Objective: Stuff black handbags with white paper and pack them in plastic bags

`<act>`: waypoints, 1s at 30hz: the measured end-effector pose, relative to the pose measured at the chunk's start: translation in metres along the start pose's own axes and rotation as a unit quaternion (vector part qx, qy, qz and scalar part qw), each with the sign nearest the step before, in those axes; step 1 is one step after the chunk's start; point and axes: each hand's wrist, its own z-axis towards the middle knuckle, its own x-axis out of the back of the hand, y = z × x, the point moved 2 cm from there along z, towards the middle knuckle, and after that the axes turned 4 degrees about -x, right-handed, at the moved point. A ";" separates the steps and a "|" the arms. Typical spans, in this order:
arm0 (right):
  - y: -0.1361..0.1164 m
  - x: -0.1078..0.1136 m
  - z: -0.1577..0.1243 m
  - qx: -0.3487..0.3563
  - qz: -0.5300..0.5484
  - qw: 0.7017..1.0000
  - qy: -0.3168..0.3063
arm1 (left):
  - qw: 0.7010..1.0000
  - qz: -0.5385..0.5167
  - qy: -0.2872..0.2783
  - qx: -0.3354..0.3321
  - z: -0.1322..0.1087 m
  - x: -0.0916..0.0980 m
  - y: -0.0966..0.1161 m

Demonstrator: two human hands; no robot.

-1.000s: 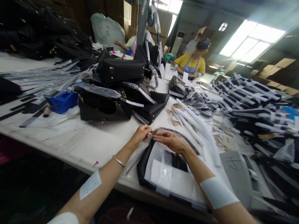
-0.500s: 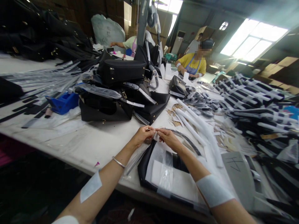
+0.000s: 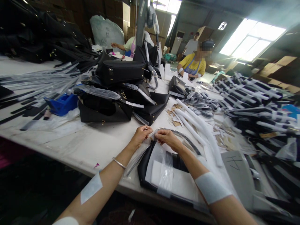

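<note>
A black handbag (image 3: pixel 143 170) lies at the table's front edge, covered in part by white sheet and clear plastic film (image 3: pixel 165 175). Above its far left corner, my left hand (image 3: pixel 141 136) is pinched; whatever its fingertips hold is too small to make out. Close by on the right, my right hand (image 3: pixel 169 139) is closed on a piece of whitish wrapping (image 3: pixel 154 135) near the end of the bag's strap. That dark, plastic-wrapped strap (image 3: pixel 187 140) curves behind the right hand. A narrow gap separates the two hands.
Several black handbags (image 3: pixel 105 112) are piled beyond my hands. A blue tape dispenser (image 3: pixel 62 103) stands left, near plastic-wrapped straps (image 3: pixel 47 81). White foam tubes (image 3: pixel 199 125), a grey machine or case (image 3: pixel 239 175) and stacked wrapped straps (image 3: pixel 248 90) are right. A co-worker (image 3: pixel 192 64) stands across the table.
My left hand has drawn slightly left, opening a gap from the right hand. The right hand has shifted a little left and its fingers have curled more. The handbag stays put.
</note>
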 end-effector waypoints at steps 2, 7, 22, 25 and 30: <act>-0.002 -0.001 0.004 0.000 -0.015 1.000 0.003 | 1.000 0.015 0.011 -0.007 0.000 0.000 0.000; -0.004 -0.006 0.019 -0.006 -0.066 0.997 0.045 | 0.995 0.066 0.041 -0.059 0.001 -0.001 0.007; -0.003 -0.004 0.008 0.000 0.033 0.996 0.082 | 0.971 0.235 0.020 -0.032 -0.026 -0.006 0.020; -0.008 0.000 0.000 0.001 0.047 0.998 0.047 | 0.967 0.251 -0.016 -0.034 -0.023 -0.003 0.022; -0.014 0.001 -0.006 0.040 -0.040 0.998 0.033 | 0.905 0.371 0.012 -0.208 -0.032 0.006 0.032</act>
